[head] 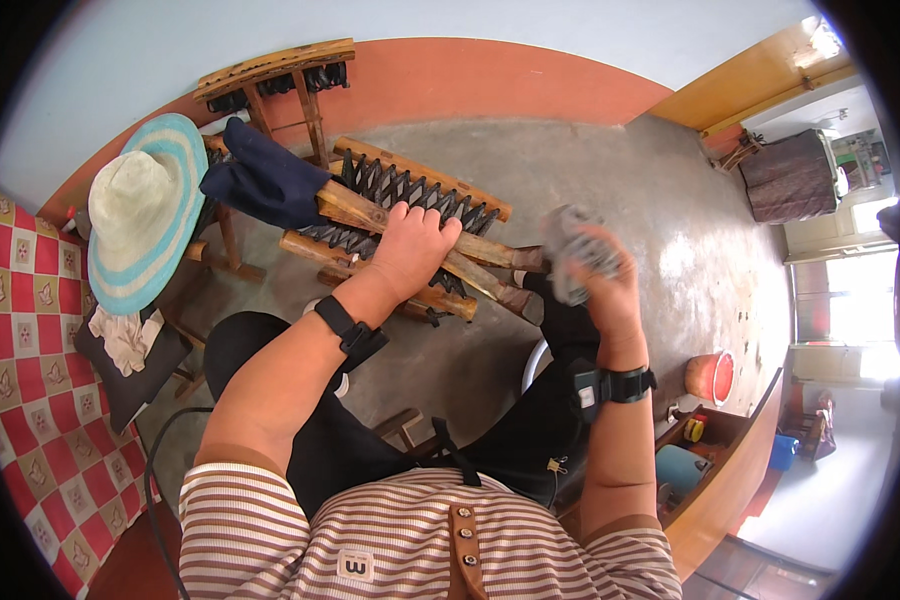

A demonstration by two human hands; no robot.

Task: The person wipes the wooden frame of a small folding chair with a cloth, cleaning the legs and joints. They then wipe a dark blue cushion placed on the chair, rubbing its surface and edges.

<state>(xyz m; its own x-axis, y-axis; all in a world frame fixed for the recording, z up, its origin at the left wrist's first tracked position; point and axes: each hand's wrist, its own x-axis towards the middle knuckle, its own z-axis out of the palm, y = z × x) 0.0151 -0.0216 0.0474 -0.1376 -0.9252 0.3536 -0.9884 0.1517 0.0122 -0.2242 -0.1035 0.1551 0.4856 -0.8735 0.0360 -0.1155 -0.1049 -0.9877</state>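
My left hand (418, 246) is closed around a wooden leg (356, 208) of a folding stool, near where its legs cross. Black cord lacing (420, 193) zigzags between the stool's wooden rails (446, 180) beneath that hand. Navy cloth (270, 180) covers the leg's far left end. In my right hand (613, 289) is a crumpled grey cloth (579, 255), blurred, beside the lower leg ends (521, 296). Whether the cloth touches the wood cannot be told.
A similar laced stool (277, 67) stands against the wall. A striped sun hat (146, 202) is at left, above a dark cushion (131, 367) with a beige cloth (125, 339). An orange bucket (709, 377) and an open wooden cabinet (746, 450) stand right. Part of a white rim (534, 364) shows by my leg.
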